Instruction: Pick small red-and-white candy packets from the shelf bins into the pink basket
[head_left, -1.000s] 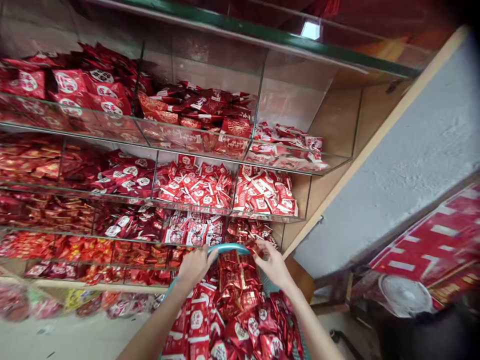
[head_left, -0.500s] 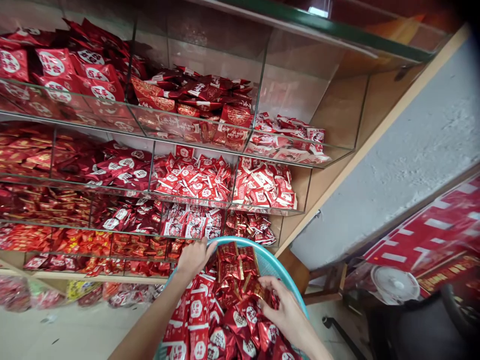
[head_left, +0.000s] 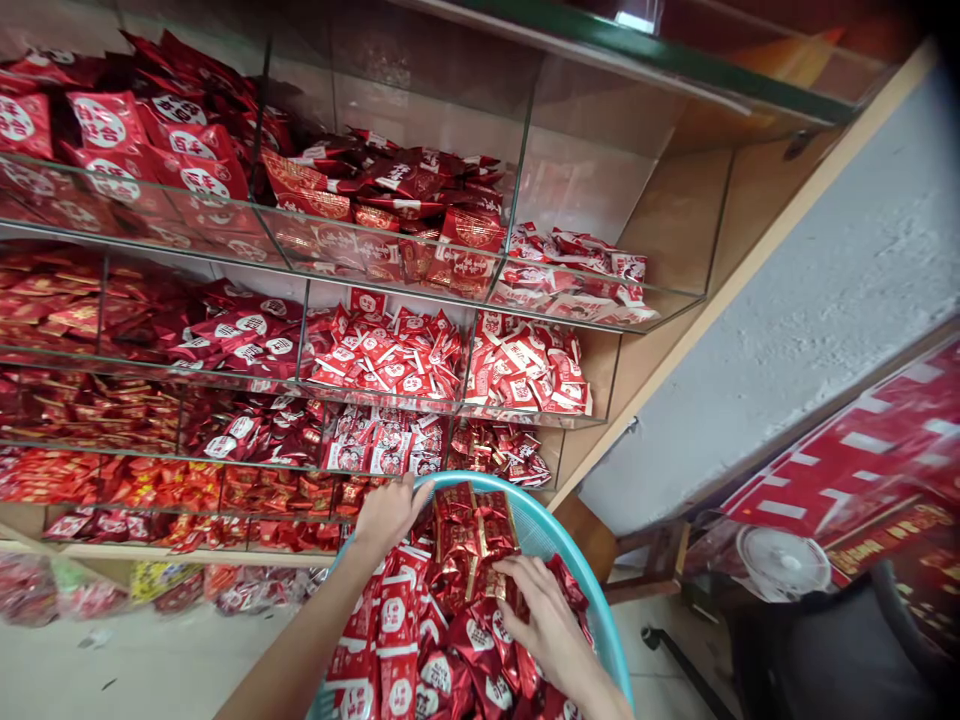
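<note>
A turquoise plastic basket at the lower middle is heaped with small red packets. My left hand is closed over its far left rim, thumb on the inner side. Inside, my right hand lies over the heap, fingers and thumb curled about a small shiny red-and-gold packet that is partly hidden. Similar shiny packets sit in rows near the basket's far side. Red packets with white labels fill the left part, and darker red ones with white heart-shaped labels lie in the middle.
Clear-fronted shelf compartments holding red packets rise behind the basket. Full plastic bags line the floor under the bottom shelf. To the right stand a grey wall, a wooden stool, a black chair and a white round lid.
My right hand has shifted slightly left over the packets, uncovering more of the basket's right side. My left hand stays on the rim.
</note>
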